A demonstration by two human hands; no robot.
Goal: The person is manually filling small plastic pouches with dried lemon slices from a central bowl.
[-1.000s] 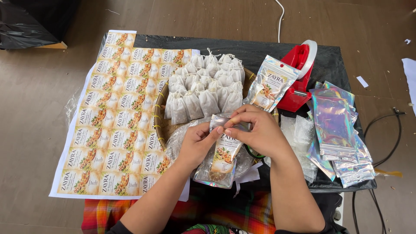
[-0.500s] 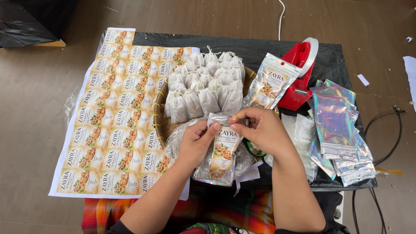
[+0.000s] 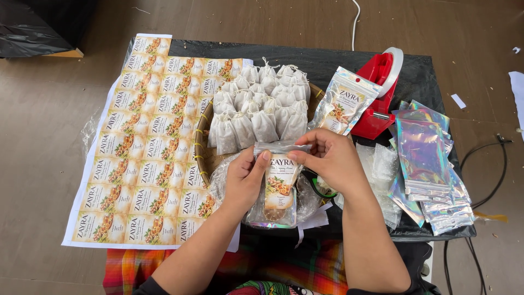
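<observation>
A sheet of printed labels (image 3: 147, 147) lies left on the table (image 3: 327, 60). A red tape dispenser (image 3: 377, 93) stands far right, with holographic pouches (image 3: 426, 164) nearer.

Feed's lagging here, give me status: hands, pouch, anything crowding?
Left hand and right hand both pinch top of clear labelled plastic pouch. Pouch upright, over table edge. Woven basket of small white sachets close behind.

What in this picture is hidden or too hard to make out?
- Mouth of the clear labelled pouch: head view, covered by the left hand and right hand.
- Green-handled scissors: mostly under the right hand.
- Round woven basket: its inside is buried under small white cloth sachets.
- Black cable: cut off at the right edge.
</observation>
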